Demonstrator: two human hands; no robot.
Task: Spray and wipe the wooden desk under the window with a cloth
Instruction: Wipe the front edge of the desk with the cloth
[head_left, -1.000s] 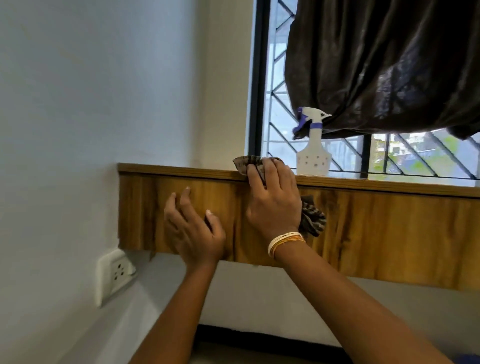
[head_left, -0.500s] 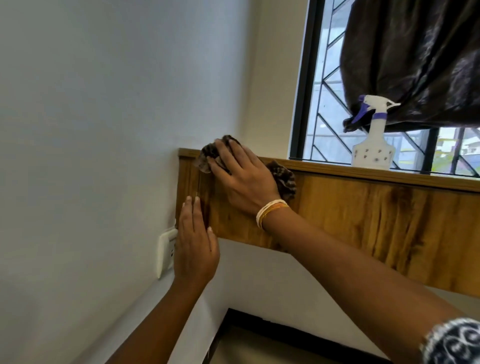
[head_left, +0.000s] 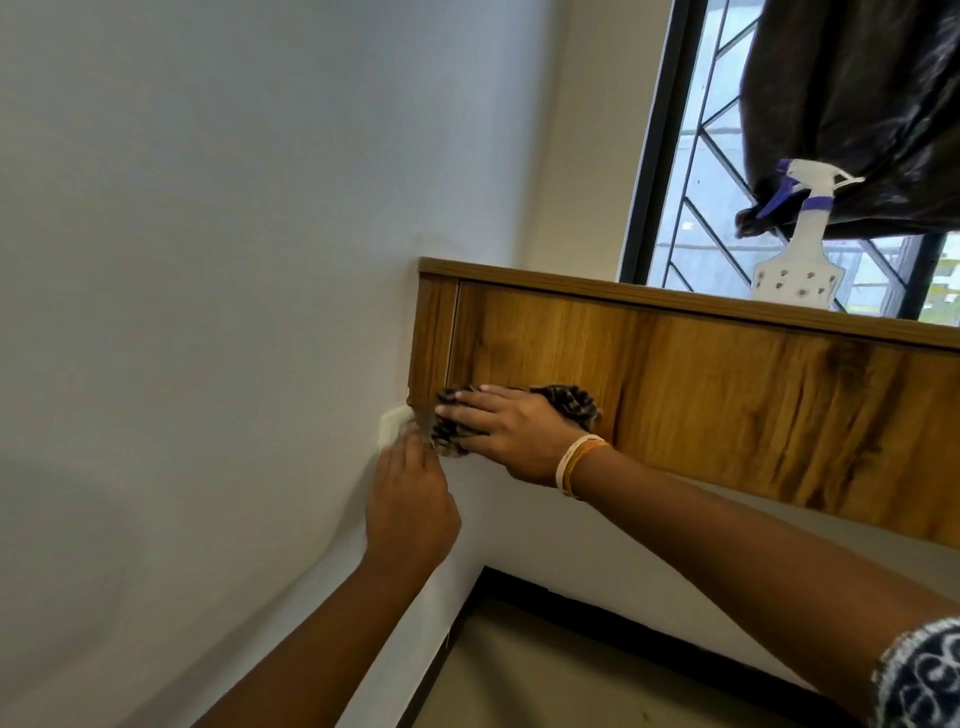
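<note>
The wooden desk (head_left: 727, 384) shows its front panel from below, fixed under the window and butting the left wall. My right hand (head_left: 511, 428) presses a dark patterned cloth (head_left: 569, 400) flat against the panel's lower left corner. The cloth sticks out on both sides of the hand. My left hand (head_left: 410, 506) hovers just below the corner, fingers together, resting near the wall and holding nothing. A white spray bottle (head_left: 797, 260) with a purple trigger stands on the desk top by the window.
A white wall socket (head_left: 392, 423) sits on the left wall right beside the desk's lower corner, partly behind my left fingers. A dark curtain (head_left: 852, 104) hangs bunched above the bottle. A window grille is behind. A black skirting line runs along the floor below.
My right hand has dragged the cloth down from the desk's top left edge to the lower left corner of the front panel. My left hand dropped off the panel to below it.
</note>
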